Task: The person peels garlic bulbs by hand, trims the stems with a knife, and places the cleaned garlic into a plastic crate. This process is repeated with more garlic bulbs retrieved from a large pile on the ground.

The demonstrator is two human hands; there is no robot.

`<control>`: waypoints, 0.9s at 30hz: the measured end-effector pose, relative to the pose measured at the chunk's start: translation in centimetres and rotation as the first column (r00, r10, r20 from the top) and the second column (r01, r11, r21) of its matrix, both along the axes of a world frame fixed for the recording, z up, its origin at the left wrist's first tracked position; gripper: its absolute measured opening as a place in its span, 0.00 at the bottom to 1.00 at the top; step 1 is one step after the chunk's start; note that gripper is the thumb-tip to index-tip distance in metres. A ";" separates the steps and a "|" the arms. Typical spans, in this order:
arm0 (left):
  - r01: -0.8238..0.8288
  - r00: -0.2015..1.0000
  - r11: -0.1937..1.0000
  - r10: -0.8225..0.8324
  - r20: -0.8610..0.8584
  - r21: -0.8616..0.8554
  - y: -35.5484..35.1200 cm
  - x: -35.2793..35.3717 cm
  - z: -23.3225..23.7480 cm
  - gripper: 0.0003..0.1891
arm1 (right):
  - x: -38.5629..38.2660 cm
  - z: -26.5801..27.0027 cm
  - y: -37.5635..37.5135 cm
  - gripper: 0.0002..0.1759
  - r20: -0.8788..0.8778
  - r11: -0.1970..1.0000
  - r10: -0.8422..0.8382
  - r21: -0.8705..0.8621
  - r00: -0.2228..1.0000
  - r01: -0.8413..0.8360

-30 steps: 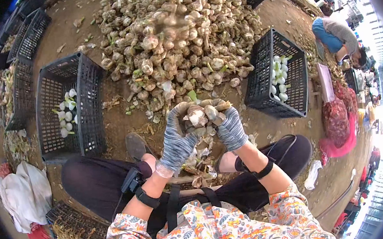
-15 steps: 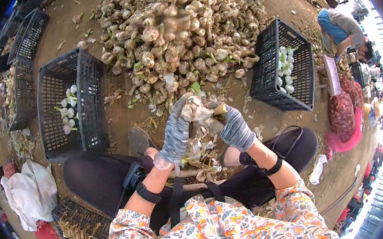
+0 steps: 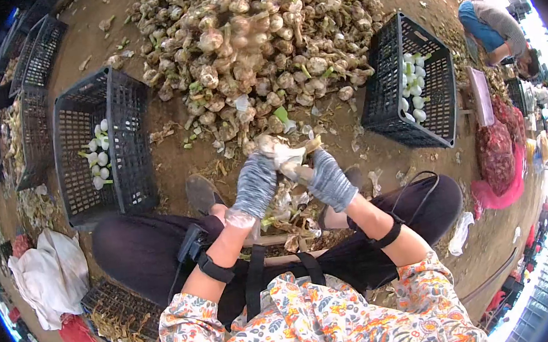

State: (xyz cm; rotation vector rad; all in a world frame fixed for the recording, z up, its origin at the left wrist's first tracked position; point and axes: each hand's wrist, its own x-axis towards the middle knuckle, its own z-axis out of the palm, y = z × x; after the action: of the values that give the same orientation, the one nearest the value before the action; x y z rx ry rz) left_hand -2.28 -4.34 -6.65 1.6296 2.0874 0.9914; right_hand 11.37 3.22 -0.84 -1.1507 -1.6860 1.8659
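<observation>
A garlic bulb (image 3: 280,150) with its stem is held up in front of me, its outer skin partly loose and pale layers showing. My left hand (image 3: 255,182), in a grey knitted glove, closes around the bulb's left side. My right hand (image 3: 329,180), gloved the same way, is closed by the stem and the loose skin on the right, its fingertips blurred. Beyond both hands rises a big heap of unpeeled garlic (image 3: 262,47). Scraps of garlic skin (image 3: 286,219) litter the ground below, between my feet.
Black plastic crates stand on the left (image 3: 132,138) and right (image 3: 383,75), each with peeled white bulbs inside. A white sack (image 3: 50,278) lies at lower left, beside a crate of scraps (image 3: 123,317). Pink net bags (image 3: 500,156) sit at right, near a bending person (image 3: 498,27).
Skin has been pulled looser from the bulb, and more of its white layers show. My right hand has shifted slightly left and down; the whole view has moved a little.
</observation>
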 end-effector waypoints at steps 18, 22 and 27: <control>0.220 0.598 0.935 0.096 0.796 -0.277 1.4 -2.6 5.5 0.21 | 1.1 4.3 1.7 0.08 0.364 0.922 0.214 0.230 0.907 -0.310; 0.297 0.064 0.753 0.598 0.799 -0.588 1.7 -2.2 8.4 0.25 | 1.8 2.9 2.4 0.12 0.078 0.890 0.316 0.320 0.946 -0.324; -0.049 0.830 0.993 0.102 0.549 -0.110 1.1 0.1 7.4 0.23 | 1.7 1.8 2.4 0.12 0.382 0.930 0.126 0.276 0.915 -0.243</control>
State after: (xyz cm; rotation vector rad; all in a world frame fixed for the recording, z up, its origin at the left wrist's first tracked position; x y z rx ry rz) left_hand -2.22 -3.23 0.71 1.0448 1.7678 1.1999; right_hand 13.05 5.67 0.97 -1.2854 -2.2748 1.4617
